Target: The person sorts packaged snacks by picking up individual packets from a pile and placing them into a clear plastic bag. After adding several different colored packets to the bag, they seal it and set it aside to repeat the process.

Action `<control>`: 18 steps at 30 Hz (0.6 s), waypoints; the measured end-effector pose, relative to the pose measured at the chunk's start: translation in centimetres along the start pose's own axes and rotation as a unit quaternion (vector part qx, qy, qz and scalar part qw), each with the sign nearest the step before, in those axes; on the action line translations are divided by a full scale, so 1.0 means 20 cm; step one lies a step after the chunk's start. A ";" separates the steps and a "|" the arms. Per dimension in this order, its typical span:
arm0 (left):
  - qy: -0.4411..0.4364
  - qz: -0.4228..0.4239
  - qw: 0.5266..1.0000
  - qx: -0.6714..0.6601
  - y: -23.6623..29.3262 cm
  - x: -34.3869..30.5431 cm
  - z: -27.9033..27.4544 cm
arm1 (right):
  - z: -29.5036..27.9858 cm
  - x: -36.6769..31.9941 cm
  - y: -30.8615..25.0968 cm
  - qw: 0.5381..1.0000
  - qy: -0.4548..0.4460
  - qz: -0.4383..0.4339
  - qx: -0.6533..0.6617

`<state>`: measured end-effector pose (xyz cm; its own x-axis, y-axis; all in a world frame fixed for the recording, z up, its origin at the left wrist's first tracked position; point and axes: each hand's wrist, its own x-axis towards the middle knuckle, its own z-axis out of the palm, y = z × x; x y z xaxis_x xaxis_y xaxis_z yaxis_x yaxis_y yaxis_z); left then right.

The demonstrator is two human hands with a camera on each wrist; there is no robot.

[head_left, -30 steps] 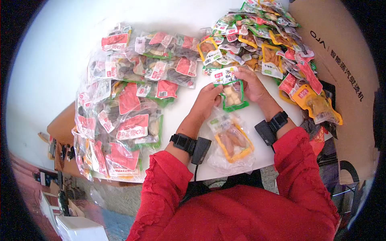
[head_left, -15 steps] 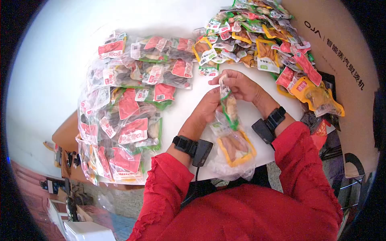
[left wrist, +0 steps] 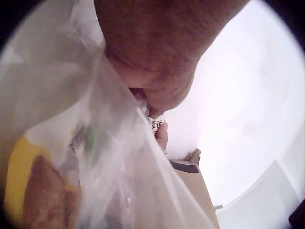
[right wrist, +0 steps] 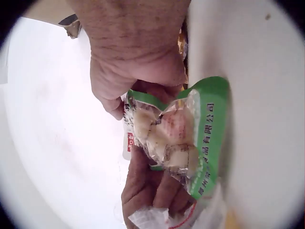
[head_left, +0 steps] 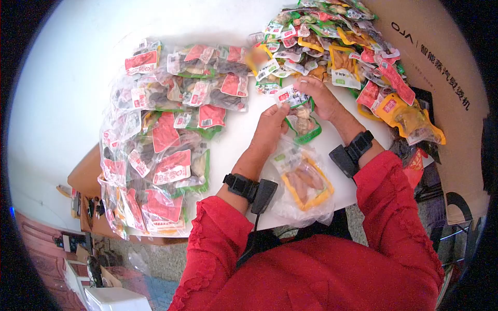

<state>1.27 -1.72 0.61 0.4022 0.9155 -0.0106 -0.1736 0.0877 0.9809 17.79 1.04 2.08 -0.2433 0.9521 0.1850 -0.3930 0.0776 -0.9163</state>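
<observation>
Both hands hold a green-edged snack packet (head_left: 302,124) with a white printed top and pale pieces of food behind its clear window. My left hand (head_left: 271,126) pinches its left side, my right hand (head_left: 322,99) its upper right. In the right wrist view, the packet (right wrist: 176,138) bulges between the two hands, its green printed bottom edge toward the camera. Just below lies a clear plastic bag (head_left: 280,154) with a yellow-edged packet (head_left: 308,182) of brownish meat inside. The bag's film (left wrist: 119,143) fills much of the left wrist view.
Rows of filled clear bags (head_left: 171,135) with red-labelled packets cover the left of the white table (head_left: 241,150). A heap of loose packets (head_left: 332,46) lies at the back right, a yellow packet (head_left: 407,119) at its near end. A large cardboard box (head_left: 441,88) stands along the right.
The green-edged packet was turned edge-on half a second ago and now faces up again, slightly tilted. Both hands stay on it; the bag below lies nearly where it was.
</observation>
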 end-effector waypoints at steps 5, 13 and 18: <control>0.007 -0.003 1.000 -0.006 0.06 -0.04 0.01 | 0.01 0.00 -0.01 0.999 -0.005 0.020 0.042; 0.002 -0.007 0.997 -0.073 0.04 -0.03 0.00 | -0.01 0.00 0.00 0.996 -0.003 0.017 0.083; -0.034 0.014 0.994 -0.102 0.00 0.00 -0.02 | -0.02 0.00 0.00 0.996 -0.006 0.007 0.085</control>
<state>0.94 -1.57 0.61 0.4530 0.8908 0.0352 -0.3617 0.1476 0.9205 18.11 1.08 1.95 -0.2597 0.9493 0.1771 -0.5340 0.0116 -0.8454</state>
